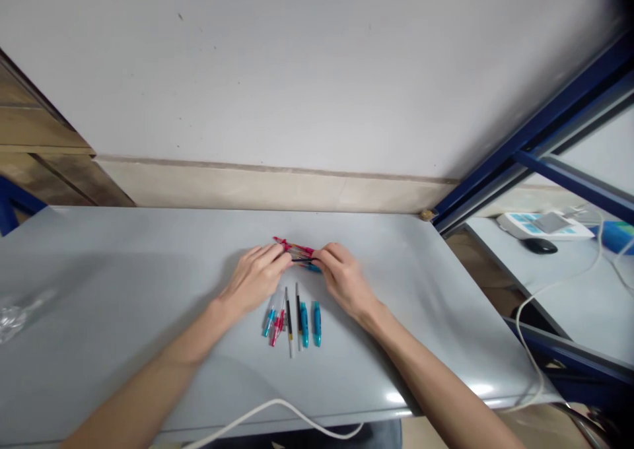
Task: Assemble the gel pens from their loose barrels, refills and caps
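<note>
My left hand (258, 272) and my right hand (345, 278) are both closed, pinching opposite ends of a thin dark pen refill (303, 260) held level between them. Just behind it lie red pen parts (292, 245) and a blue pen part (313, 267), partly hidden by my fingers. Nearer to me, two dark pen refills (289, 315) rest lengthwise on the table. To their right are two blue pen barrel pieces (317, 323). On their left sit clear pen barrel pieces, one with a blue end (269, 320) and one with a red end (278, 327).
Clear plastic wrap (12, 320) lies at the far left of the grey table (139, 277). A white cable (272, 403) loops over the front edge. To the right, past a blue metal frame (520, 112), another table holds a black mouse (539, 245) and a white device (545, 226).
</note>
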Demonstrator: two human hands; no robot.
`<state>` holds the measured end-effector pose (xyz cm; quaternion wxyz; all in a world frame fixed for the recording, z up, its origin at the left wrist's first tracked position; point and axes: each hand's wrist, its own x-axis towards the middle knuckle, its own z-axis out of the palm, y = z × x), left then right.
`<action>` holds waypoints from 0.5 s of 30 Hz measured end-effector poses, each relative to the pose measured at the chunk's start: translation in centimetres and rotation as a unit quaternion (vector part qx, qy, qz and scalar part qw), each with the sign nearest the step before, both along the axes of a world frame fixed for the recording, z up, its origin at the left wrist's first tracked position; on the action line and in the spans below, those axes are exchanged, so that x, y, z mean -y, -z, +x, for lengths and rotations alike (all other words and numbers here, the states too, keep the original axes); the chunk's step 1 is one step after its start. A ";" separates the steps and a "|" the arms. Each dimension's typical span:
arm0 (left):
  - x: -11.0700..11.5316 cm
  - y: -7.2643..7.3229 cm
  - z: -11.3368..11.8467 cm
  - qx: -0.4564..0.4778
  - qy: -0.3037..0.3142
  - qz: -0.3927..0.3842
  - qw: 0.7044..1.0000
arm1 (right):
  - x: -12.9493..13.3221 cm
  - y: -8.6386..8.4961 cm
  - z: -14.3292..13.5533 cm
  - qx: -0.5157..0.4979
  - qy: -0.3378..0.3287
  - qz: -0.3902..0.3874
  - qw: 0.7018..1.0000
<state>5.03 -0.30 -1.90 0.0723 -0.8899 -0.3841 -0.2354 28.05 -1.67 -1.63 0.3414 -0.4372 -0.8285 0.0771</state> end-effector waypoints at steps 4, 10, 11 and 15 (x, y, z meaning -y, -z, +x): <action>-0.8 0.0 -1.3 0.078 -0.049 -0.020 0.996 | -0.4 -0.7 1.1 -0.040 0.029 -0.007 0.999; -0.7 0.2 -1.1 0.234 -0.045 -0.179 0.955 | 1.6 -0.8 -0.8 -0.012 -0.049 -0.064 0.997; -0.6 0.0 -1.0 0.253 -0.037 -0.215 0.942 | 2.0 -0.7 -1.3 0.004 -0.071 -0.069 0.995; -0.8 -0.8 -0.8 0.287 0.049 -0.412 0.863 | 2.6 -0.3 -2.3 0.034 -0.156 -0.077 0.984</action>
